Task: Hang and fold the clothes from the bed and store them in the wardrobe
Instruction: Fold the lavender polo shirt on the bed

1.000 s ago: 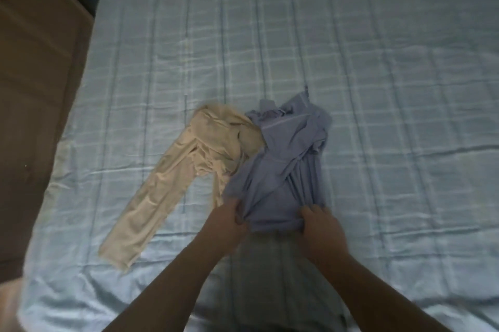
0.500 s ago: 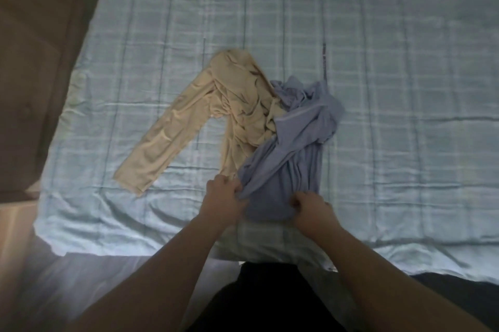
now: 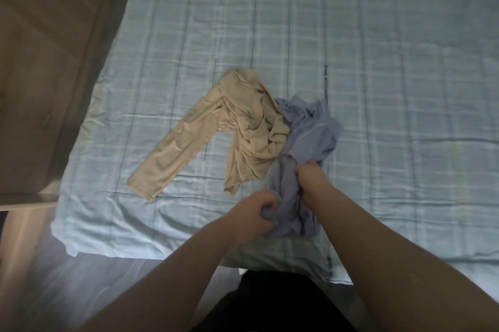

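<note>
Both hands' fingers (image 3: pixel 266 203) bunch the blue garment (image 3: pixel 305 142) between them.

I count two garments on the bed (image 3: pixel 378 61): one beige long-sleeved top (image 3: pixel 243 126) and one blue-grey garment (image 3: pixel 310 137), bunched and touching each other. Two hands are in view, my left hand (image 3: pixel 251 212) and my right hand (image 3: pixel 310 177), each with its grip closed on the blue-grey garment. One wooden cabinet (image 3: pixel 48 61) stands beside the one bed.
</note>
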Demonstrator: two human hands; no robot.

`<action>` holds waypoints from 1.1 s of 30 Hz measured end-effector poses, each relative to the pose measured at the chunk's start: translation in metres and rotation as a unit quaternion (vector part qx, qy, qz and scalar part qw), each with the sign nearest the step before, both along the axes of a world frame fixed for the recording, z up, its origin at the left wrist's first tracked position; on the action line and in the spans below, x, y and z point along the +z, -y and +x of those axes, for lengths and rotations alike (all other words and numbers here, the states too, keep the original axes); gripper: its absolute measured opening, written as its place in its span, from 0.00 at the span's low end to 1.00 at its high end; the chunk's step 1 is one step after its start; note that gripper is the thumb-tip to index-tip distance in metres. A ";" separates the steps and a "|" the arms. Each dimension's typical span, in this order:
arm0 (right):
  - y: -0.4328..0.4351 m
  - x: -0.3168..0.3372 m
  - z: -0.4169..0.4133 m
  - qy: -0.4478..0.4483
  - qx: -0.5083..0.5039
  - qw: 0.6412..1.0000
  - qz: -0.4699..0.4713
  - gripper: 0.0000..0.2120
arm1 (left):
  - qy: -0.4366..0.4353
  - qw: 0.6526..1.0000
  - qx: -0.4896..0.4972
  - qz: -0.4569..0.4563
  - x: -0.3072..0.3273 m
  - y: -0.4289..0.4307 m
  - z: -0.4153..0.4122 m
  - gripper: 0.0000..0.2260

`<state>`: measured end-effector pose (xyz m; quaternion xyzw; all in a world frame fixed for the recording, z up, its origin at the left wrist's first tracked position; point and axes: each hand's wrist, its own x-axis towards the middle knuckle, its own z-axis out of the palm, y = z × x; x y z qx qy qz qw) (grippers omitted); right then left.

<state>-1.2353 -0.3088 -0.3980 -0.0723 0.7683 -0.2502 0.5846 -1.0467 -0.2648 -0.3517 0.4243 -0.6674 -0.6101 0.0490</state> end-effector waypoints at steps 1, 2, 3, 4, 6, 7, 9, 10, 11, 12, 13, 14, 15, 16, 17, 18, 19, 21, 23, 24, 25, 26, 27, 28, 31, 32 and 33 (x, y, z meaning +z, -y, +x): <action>-0.001 0.005 -0.002 -0.002 0.009 1.000 -0.015 0.20 | 0.002 1.000 -0.003 0.009 0.005 -0.001 -0.001 0.12; -0.005 0.015 -0.004 0.018 -0.016 1.000 -0.020 0.19 | 0.008 1.000 -0.007 0.018 0.011 -0.001 -0.002 0.12; -0.012 0.023 -0.008 0.021 -0.021 0.998 -0.047 0.18 | 0.014 0.999 -0.011 0.027 0.017 -0.001 -0.002 0.10; -0.019 0.033 -0.013 0.018 -0.047 0.997 -0.060 0.17 | 0.015 0.999 -0.008 0.034 0.025 -0.001 -0.002 0.07; -0.032 0.053 -0.023 0.046 -0.074 0.991 -0.099 0.17 | 0.011 0.999 0.013 0.038 0.040 -0.001 -0.001 0.07; -0.039 0.064 -0.027 0.053 -0.086 0.988 -0.116 0.17 | 0.017 0.999 0.022 0.037 0.048 -0.002 -0.001 0.07; -0.052 0.091 -0.030 0.070 -0.102 0.979 -0.163 0.16 | 0.038 0.999 0.015 0.027 0.064 -0.005 -0.001 0.06; -0.059 0.106 -0.031 0.067 -0.096 0.976 -0.183 0.15 | 0.053 0.998 0.002 0.015 0.071 -0.006 -0.002 0.06; -0.067 0.120 -0.032 0.057 -0.083 0.975 -0.198 0.15 | 0.068 0.998 -0.011 0.001 0.078 -0.008 -0.003 0.06; -0.075 0.134 -0.033 0.041 -0.067 0.975 -0.210 0.15 | 0.079 0.997 -0.017 -0.015 0.085 -0.010 -0.005 0.06; -0.080 0.146 -0.035 0.022 -0.046 0.975 -0.218 0.14 | 0.085 0.996 -0.015 -0.032 0.092 -0.012 -0.006 0.07; -0.086 0.159 -0.038 0.003 -0.025 0.976 -0.218 0.13 | 0.085 0.995 -0.009 -0.048 0.099 -0.013 -0.008 0.07; -0.092 0.171 -0.041 -0.016 -0.004 0.976 -0.217 0.12 | 0.083 0.995 -0.001 -0.060 0.106 -0.015 -0.009 0.08; -0.096 0.183 -0.046 -0.031 0.011 0.975 -0.222 0.12 | 0.079 0.995 0.008 -0.068 0.113 -0.016 -0.011 0.07; -0.101 0.194 -0.052 -0.042 0.022 0.972 -0.229 0.13 | 0.072 0.995 0.017 -0.074 0.121 -0.016 -0.013 0.07; -0.105 0.208 -0.056 -0.049 0.032 0.969 -0.239 0.14 | 0.067 0.994 0.025 -0.081 0.128 -0.016 -0.015 0.06; -0.110 0.222 -0.061 -0.055 0.038 0.967 -0.245 0.14 | 0.064 0.993 0.030 -0.093 0.135 -0.014 -0.018 0.06; -0.118 0.251 -0.071 -0.054 0.030 0.963 -0.264 0.15 | 0.062 0.989 0.039 -0.128 0.148 -0.009 -0.026 0.06; -0.124 0.275 -0.083 -0.048 0.002 0.957 -0.285 0.17 | 0.051 0.985 0.054 -0.153 0.161 -0.002 -0.037 0.08; -0.127 0.288 -0.090 -0.046 -0.001 0.955 -0.293 0.17 | 0.045 0.985 0.062 -0.158 0.169 0.002 -0.044 0.12; -0.129 0.299 -0.098 -0.047 0.005 0.953 -0.299 0.17 | 0.041 0.984 0.067 -0.160 0.178 0.006 -0.052 0.16; -0.129 0.309 -0.105 -0.047 0.010 0.951 -0.306 0.18 | 0.040 0.983 0.070 -0.166 0.187 0.009 -0.062 0.21; -0.132 0.319 -0.113 -0.041 0.009 0.947 -0.318 0.18 | 0.039 0.981 0.070 -0.176 0.196 0.013 -0.072 0.25; -0.132 0.327 -0.121 -0.029 0.006 0.943 -0.332 0.19 | 0.035 0.979 0.065 -0.191 0.205 0.016 -0.082 0.29; -0.133 0.345 -0.150 0.009 0.004 0.927 -0.375 0.22 | 0.023 0.975 0.018 -0.222 0.228 0.024 -0.113 0.37; -0.132 0.349 -0.160 0.024 0.005 0.921 -0.389 0.22 | 0.024 0.980 0.000 -0.200 0.234 0.025 -0.124 0.38; -0.130 0.353 -0.171 0.039 0.004 0.915 -0.402 0.22 | 0.020 0.988 -0.013 -0.156 0.238 0.027 -0.133 0.38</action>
